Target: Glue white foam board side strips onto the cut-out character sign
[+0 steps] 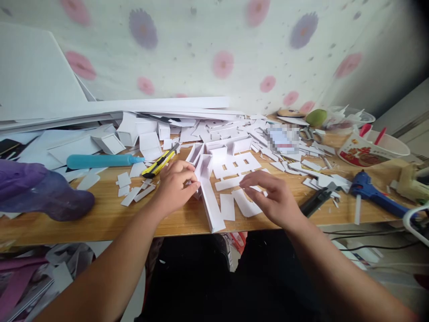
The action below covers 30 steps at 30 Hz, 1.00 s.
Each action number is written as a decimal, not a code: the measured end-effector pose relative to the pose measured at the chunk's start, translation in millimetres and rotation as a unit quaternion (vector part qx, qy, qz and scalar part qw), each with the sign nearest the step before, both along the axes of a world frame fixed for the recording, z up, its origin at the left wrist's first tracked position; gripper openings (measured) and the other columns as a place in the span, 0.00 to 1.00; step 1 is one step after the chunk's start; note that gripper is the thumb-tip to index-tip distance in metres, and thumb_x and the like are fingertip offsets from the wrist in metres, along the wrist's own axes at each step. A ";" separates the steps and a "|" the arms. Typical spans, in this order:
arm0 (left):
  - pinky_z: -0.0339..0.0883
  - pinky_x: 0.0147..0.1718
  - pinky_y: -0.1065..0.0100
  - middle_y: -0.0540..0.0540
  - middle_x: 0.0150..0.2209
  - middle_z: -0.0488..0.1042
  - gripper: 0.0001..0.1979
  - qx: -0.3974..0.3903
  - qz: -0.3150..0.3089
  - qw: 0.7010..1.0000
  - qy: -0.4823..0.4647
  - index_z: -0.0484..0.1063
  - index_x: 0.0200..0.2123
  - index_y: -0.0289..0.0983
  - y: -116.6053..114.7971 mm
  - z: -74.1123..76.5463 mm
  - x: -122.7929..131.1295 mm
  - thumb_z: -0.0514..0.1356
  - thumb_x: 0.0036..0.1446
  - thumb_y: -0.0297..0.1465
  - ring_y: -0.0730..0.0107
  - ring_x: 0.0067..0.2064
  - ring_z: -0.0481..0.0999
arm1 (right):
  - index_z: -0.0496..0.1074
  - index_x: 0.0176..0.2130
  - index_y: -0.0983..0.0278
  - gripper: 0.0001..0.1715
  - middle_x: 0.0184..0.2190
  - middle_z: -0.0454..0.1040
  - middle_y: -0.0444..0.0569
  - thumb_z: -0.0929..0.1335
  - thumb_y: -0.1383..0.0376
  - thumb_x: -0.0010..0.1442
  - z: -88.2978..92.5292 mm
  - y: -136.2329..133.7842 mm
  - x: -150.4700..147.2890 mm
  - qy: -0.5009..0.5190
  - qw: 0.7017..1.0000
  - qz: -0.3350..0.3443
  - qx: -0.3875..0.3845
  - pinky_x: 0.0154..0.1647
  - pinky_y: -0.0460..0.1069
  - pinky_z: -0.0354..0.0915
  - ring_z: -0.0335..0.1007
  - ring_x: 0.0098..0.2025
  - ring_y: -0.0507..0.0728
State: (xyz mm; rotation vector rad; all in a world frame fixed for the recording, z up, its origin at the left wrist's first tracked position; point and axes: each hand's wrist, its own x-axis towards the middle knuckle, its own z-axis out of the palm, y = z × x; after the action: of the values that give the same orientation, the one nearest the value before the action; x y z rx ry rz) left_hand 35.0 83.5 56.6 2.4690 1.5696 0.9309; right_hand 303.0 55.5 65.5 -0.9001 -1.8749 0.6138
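Observation:
A white foam-board model (211,192) with upright walls stands at the middle of the table, its long arm reaching toward the front edge. My left hand (177,185) is at the model's left side, fingers bent and closed against its wall. My right hand (273,192) hovers to the right with fingers stretched and thumb apart, holding nothing. Beneath and beside it lie flat white cut pieces (246,203). A white strip with square window holes (236,165) lies behind them. Just left of my left hand is a yellow-and-black utility knife (161,161).
A blue glue gun (377,194), a dark cutter (318,199) and a paper tub (372,145) are on the right. A teal tube (102,161) and a purple object (43,190) lie left. White scraps and large boards (36,71) crowd the back.

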 end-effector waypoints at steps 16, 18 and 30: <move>0.50 0.56 0.40 0.48 0.44 0.73 0.08 -0.024 0.078 0.996 0.023 0.71 0.20 0.39 -4.9 9.0 8.3 0.60 0.50 0.28 0.54 0.51 0.69 | 0.76 0.37 0.60 0.09 0.34 0.78 0.49 0.67 0.72 0.59 -54.6 -34.2 28.3 -0.003 0.991 -0.110 0.069 0.40 0.51 0.72 0.75 0.40 0.57; 0.50 0.56 0.40 0.48 0.43 0.74 0.09 -0.017 0.080 0.997 0.017 0.70 0.20 0.39 -4.5 8.6 8.7 0.61 0.50 0.28 0.55 0.51 0.70 | 0.76 0.36 0.60 0.09 0.34 0.78 0.50 0.67 0.72 0.59 -55.4 -34.3 27.9 0.003 0.991 -0.119 0.067 0.39 0.52 0.72 0.76 0.39 0.58; 0.50 0.55 0.40 0.48 0.42 0.74 0.09 -0.006 0.088 0.996 -0.006 0.69 0.19 0.39 -5.3 3.3 12.5 0.61 0.50 0.26 0.56 0.50 0.70 | 0.76 0.36 0.60 0.09 0.34 0.77 0.50 0.67 0.73 0.59 -56.4 -36.3 27.6 -0.001 0.990 -0.120 0.073 0.38 0.52 0.72 0.75 0.38 0.57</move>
State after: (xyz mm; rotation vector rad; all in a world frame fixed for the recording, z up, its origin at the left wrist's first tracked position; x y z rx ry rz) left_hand 47.5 78.2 59.9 2.3424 1.8064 0.9536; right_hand 330.6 19.2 9.1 -1.0102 -1.7545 0.3239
